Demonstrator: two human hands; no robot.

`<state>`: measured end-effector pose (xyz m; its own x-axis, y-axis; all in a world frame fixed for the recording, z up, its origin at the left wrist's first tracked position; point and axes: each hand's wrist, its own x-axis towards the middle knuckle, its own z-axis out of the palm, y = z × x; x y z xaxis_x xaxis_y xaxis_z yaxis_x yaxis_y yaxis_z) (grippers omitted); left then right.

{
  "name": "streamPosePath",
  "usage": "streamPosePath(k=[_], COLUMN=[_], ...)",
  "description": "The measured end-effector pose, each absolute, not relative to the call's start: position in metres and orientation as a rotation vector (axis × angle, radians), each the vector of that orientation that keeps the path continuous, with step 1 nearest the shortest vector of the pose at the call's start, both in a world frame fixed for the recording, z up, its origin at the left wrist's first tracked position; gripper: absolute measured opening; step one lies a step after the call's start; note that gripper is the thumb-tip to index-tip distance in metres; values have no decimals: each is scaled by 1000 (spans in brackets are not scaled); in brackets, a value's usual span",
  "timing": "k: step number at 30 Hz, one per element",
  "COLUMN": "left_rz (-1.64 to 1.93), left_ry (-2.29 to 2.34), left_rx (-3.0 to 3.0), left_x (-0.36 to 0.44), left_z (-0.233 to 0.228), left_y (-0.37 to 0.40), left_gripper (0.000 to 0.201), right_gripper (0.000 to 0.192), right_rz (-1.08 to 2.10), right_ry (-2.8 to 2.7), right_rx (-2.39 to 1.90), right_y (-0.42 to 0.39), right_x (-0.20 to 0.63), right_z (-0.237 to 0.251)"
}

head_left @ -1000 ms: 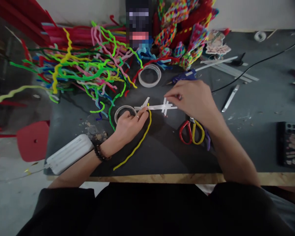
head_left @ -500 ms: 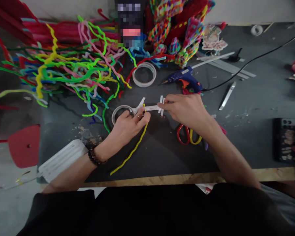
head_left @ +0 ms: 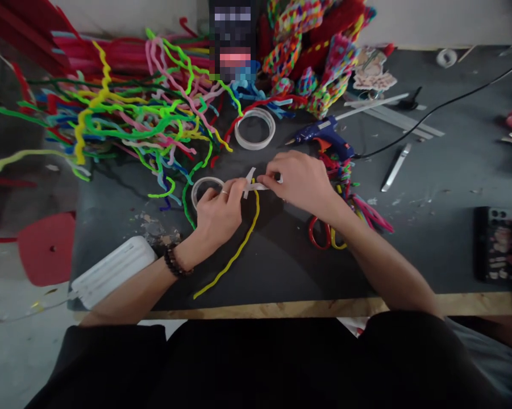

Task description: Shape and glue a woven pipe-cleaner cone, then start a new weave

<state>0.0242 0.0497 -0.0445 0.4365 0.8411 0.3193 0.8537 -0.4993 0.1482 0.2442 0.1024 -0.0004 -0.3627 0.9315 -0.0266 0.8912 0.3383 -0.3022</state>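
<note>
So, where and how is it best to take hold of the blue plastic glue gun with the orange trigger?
Probably by the handle, from above and the right, with the right hand. The glue gun lies on its side, handle slanting rightward and toward the person, while the nozzle points left, away from that approach.

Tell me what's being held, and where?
A white strip: the left hand holds its left part, the right hand pinches it farther right. Its ends are hidden.
</note>
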Motion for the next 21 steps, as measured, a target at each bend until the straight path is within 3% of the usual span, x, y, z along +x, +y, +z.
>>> streamPosePath(k=[11,21], left_rz=[-563,-371], left_ry=[-1641,-1545], left_rx=[-2657,-2759], left_x=[24,19], left_z=[-46,-46], left_y=[50,48], left_gripper=[64,56], right_gripper=[27,18], right_rz=[655,720], right_ry=[-2506,-2494], right_rx=[-1883,-1792], right_y=[124,119], right_x=[235,234], right_z=[15,13])
